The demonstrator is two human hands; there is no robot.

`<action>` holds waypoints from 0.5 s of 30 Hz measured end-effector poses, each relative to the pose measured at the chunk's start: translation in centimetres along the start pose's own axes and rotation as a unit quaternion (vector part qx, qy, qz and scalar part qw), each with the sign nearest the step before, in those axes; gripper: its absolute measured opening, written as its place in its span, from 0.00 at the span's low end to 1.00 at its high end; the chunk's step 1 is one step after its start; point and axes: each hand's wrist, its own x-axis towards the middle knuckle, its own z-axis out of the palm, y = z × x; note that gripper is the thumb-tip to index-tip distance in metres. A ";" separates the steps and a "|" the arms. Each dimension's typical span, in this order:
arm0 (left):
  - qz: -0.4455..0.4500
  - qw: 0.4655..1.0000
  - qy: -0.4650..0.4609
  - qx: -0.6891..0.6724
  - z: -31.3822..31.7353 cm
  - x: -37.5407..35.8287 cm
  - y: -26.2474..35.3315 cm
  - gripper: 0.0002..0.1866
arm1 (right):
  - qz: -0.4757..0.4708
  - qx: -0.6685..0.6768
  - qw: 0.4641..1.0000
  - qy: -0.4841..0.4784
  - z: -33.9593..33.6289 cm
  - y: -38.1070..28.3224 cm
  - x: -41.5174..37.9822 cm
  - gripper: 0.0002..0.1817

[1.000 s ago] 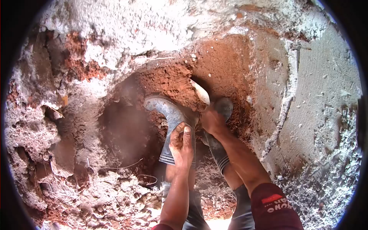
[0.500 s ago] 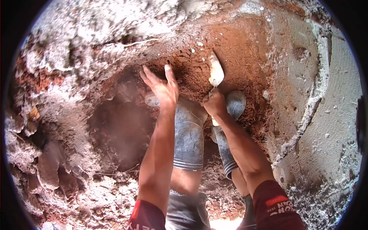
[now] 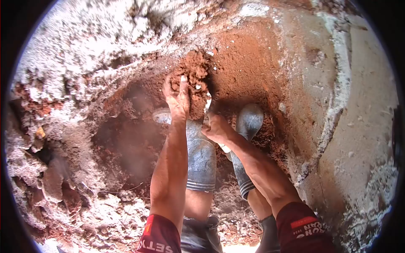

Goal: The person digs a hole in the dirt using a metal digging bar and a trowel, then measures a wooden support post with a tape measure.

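Observation:
My left hand (image 3: 177,101) curves against a crumbly clump of red soil (image 3: 196,69), with its thumb and fingers along the clump's left side. On the other side, the trowel (image 3: 208,101) is pressed edge-on to the soil, so the clump sits between blade and hand. Much of the blade is hidden by soil. My right hand (image 3: 217,127) is closed round the trowel's handle, whose pale end shows below the fist.
My rubber boots (image 3: 200,160) stand in the dug hollow just below the hands. Rough, pale rocky earth (image 3: 84,55) rises on the left, with a dark pit beside the left arm. A grey concrete-like surface (image 3: 363,105) with a raised ridge lies right.
The trowel has swung left and turned edge-on, gathering soil into a clump. My left hand has closed in from spread fingers to cupping that soil.

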 end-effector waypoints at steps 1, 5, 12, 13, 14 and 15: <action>-0.054 0.987 -0.059 -0.139 -0.3 -0.3 0.5 0.29 | -0.003 -0.026 1.000 0.006 0.2 -0.5 -0.4 0.20; -0.039 0.997 -0.020 -0.061 -1.4 -3.4 3.0 0.17 | -0.068 -0.007 0.991 0.115 2.7 0.6 -4.2 0.21; -0.007 0.987 -0.006 -0.162 -9.5 -12.7 22.2 0.14 | -0.014 0.065 0.990 0.126 -3.8 -18.4 -25.3 0.21; 0.030 0.987 -0.022 -0.159 -12.1 -13.7 28.3 0.19 | -0.091 0.024 0.980 0.173 -5.0 -22.4 -28.6 0.18; 0.075 0.996 0.007 -0.048 -14.5 -13.6 33.8 0.25 | -0.123 0.094 0.979 0.132 -6.8 -26.1 -30.8 0.15; 0.130 0.988 0.017 -0.079 -17.1 -13.7 39.3 0.28 | -0.147 0.168 0.971 0.088 -8.8 -29.8 -32.5 0.11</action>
